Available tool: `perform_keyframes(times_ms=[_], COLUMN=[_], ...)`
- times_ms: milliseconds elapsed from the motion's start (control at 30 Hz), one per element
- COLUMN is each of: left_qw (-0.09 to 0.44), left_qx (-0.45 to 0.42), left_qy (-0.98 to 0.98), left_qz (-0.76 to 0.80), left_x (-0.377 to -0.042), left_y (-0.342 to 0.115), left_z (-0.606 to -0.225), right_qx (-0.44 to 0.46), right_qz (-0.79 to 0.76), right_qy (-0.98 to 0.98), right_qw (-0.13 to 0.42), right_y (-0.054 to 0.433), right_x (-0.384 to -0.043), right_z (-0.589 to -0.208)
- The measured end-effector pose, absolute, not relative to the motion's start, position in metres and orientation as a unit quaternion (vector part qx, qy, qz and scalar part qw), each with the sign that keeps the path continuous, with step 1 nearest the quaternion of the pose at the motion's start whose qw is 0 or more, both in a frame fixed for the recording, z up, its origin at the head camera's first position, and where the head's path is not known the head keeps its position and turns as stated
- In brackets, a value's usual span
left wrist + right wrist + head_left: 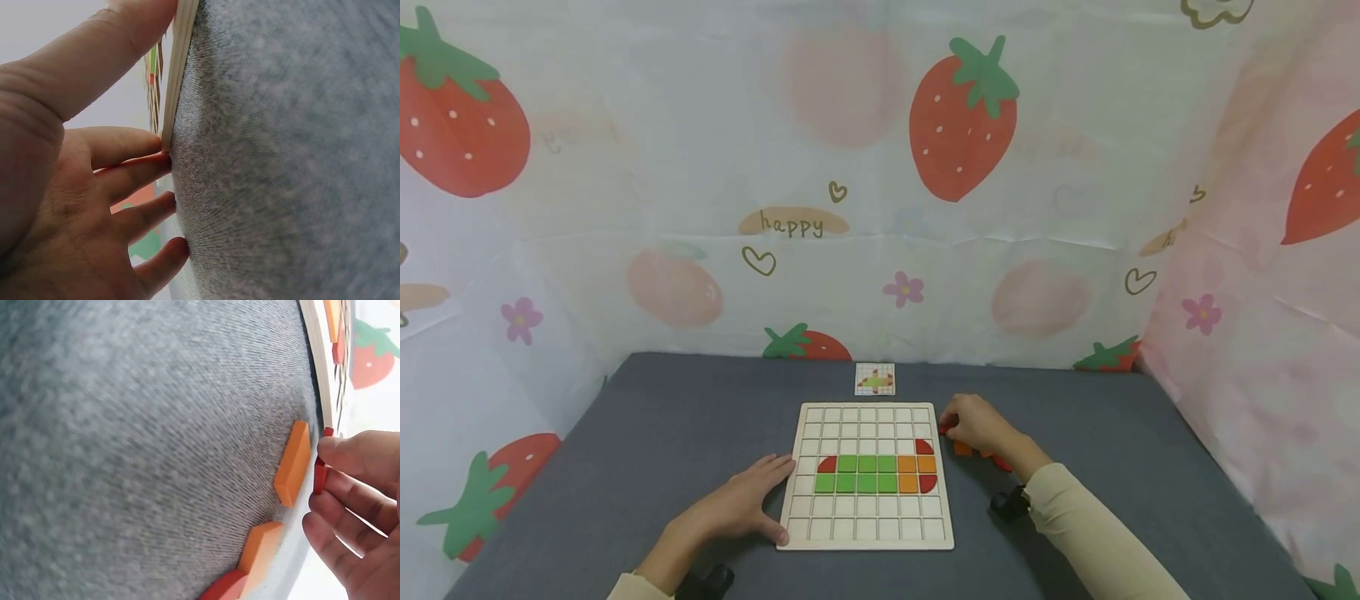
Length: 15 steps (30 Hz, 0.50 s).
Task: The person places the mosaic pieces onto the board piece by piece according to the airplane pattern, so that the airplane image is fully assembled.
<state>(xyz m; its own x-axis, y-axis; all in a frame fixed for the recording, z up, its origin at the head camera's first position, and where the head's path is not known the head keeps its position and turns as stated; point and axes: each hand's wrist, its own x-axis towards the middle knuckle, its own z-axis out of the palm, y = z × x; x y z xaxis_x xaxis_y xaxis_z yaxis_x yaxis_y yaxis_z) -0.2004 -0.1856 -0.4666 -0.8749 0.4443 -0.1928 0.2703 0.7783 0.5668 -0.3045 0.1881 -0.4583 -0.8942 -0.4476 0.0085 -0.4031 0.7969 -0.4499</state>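
Note:
A pale wooden grid board (865, 533) lies on the table with green squares (867, 473), orange squares (907, 473) and red rounded pieces (827, 465) set in its cells. My left hand (741, 500) rests at the board's left edge, fingers spread and straight, thumb near the lower left corner. In the right wrist view, thumb and fingers of my right hand (359, 494) pinch a red piece (320, 472). That hand is just past the board's upper right edge. Loose orange blocks (292, 464) and another red piece (226, 586) lie on the cloth beneath it.
A small pattern card (875, 379) lies behind the board, showing a coloured figure on a grid. Dark grey cloth (700, 417) covers the table. Behind and beside it hangs a white curtain (865, 283) printed with strawberries.

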Motion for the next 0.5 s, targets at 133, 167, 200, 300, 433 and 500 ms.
perform_keyframes(times_ms=[133,167,200,300,433,500], left_qw=[0.160,0.160,0.160,0.163,0.162,0.161], left_qx=[0.195,0.195,0.195,0.195,0.195,0.195], left_qy=[0.929,0.929,0.929,0.928,0.928,0.928], left_qz=[0.272,0.272,0.272,0.272,0.273,0.273], left_x=[-0.201,-0.201,-0.201,-0.201,-0.201,-0.201], left_y=[-0.186,-0.186,-0.186,-0.186,-0.186,-0.186], left_z=[-0.467,-0.467,-0.466,-0.466,-0.467,-0.467], right_qx=[-0.218,-0.217,-0.215,-0.210,-0.212,-0.215], right_qz=[-0.221,-0.219,-0.217,-0.215,-0.217,-0.216], right_qy=[0.949,0.950,0.951,0.952,0.951,0.951], right_qw=[0.049,0.049,0.050,0.054,0.055,0.053], right_y=[0.188,0.188,0.188,0.187,0.187,0.187], right_x=[-0.306,-0.306,-0.306,-0.305,-0.304,-0.304], right_z=[-0.458,-0.458,-0.457,-0.454,-0.449,-0.448])
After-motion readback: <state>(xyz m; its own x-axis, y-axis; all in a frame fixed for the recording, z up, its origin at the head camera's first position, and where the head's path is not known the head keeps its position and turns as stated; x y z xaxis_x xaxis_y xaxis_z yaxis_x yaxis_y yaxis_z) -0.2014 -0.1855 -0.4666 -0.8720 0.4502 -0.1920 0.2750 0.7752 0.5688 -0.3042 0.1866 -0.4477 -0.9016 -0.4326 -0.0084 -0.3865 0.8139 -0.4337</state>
